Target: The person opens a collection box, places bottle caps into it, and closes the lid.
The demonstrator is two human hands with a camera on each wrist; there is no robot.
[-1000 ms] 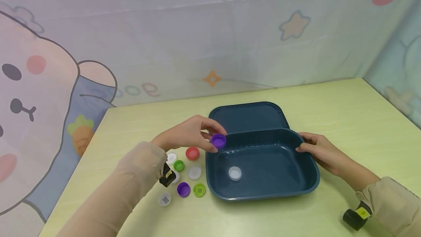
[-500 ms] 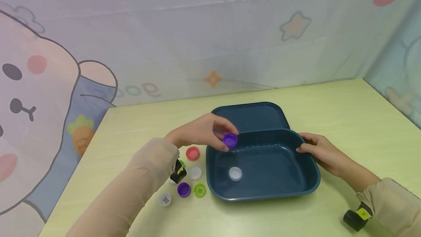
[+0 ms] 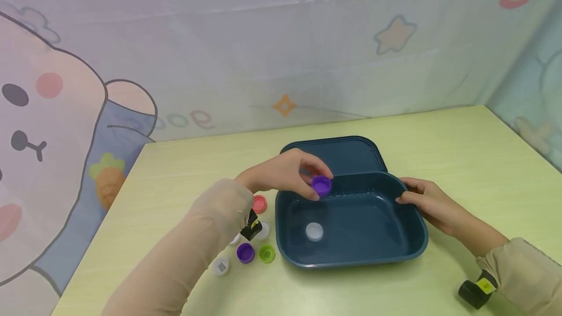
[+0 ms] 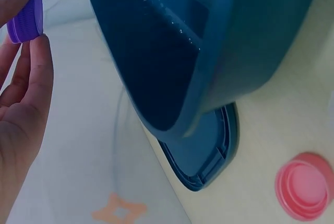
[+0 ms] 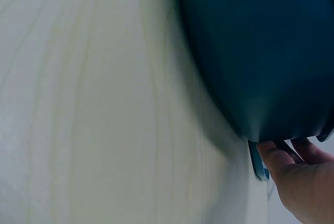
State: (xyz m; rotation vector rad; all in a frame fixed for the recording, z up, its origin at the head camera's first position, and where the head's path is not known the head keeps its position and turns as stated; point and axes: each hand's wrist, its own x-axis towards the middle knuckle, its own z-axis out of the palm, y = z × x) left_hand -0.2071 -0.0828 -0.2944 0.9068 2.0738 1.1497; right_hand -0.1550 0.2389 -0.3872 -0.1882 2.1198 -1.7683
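A purple bottle cap [image 3: 321, 186] is pinched between the thumb and fingers of my left hand [image 3: 287, 172], held over the back left part of a dark blue plastic box [image 3: 351, 260]. In the left wrist view the ridged side of the purple cap [image 4: 26, 20] shows, with the fingertips at its edges. Inside the box, toward the left, lies one white cap [image 3: 313, 231]. My right hand [image 3: 432, 206] grips the box's right rim, thumb over the inner side; in the right wrist view the fingers of the right hand [image 5: 300, 174] lie against the outer wall.
Left of the box lie several loose caps: a red one [image 3: 259, 204], a second purple one [image 3: 245, 253], a light green one [image 3: 266, 253] and white ones [image 3: 221, 266]. My left sleeve hides part of this group. Behind the box lies its dark blue lid [image 3: 338, 152].
My left hand has moved to the right with the purple cap, from the box's left rim to farther over its inside. The right hand and the box have stayed in place.
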